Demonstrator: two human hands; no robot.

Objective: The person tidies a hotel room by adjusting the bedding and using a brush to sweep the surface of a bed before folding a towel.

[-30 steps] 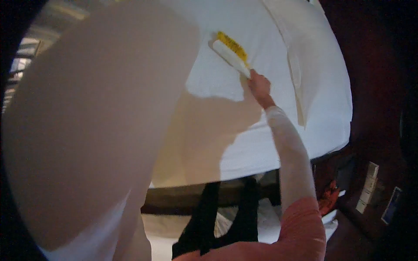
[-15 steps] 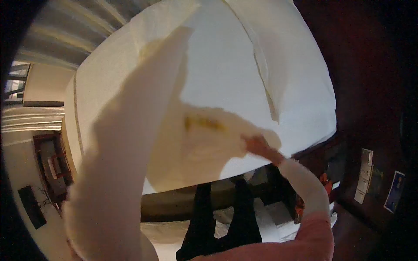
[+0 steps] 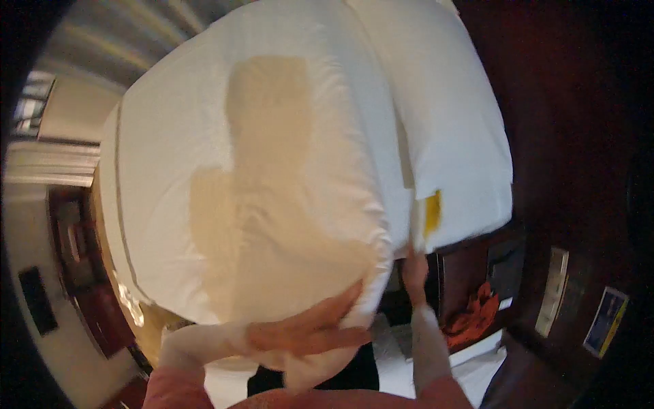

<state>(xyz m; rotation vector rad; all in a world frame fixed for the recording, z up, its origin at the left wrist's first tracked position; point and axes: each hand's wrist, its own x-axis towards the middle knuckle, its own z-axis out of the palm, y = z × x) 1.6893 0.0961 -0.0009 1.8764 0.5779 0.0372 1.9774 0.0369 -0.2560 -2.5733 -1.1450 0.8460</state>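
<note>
Left hand (image 3: 310,327) lies against the near edge of a white cover (image 3: 272,204), fingers stretched and spread, though blur and folds hide whether they pinch the cloth, while the right hand (image 3: 415,271) is closed round the handle of a brush (image 3: 433,213) with yellow bristles. The brush sits at the right, by the near end of a plump white pillow (image 3: 439,102); whether it touches the bedding cannot be told. The step in hand looks to be spreading the cover over the bed (image 3: 392,177), as its right edge is rumpled and leaves a strip of sheet between itself and the pillow. To my eye, the next move calls for settling that near right corner with a flat left palm, keeping the brush clear until the folds are out. Half a second earlier the cover stood raised at the left, the brush was a blur over the middle of the bed, and the left hand could not be made out; now the cover lies down across the bed, the brush is farther right, and the left hand shows at the near edge
</note>
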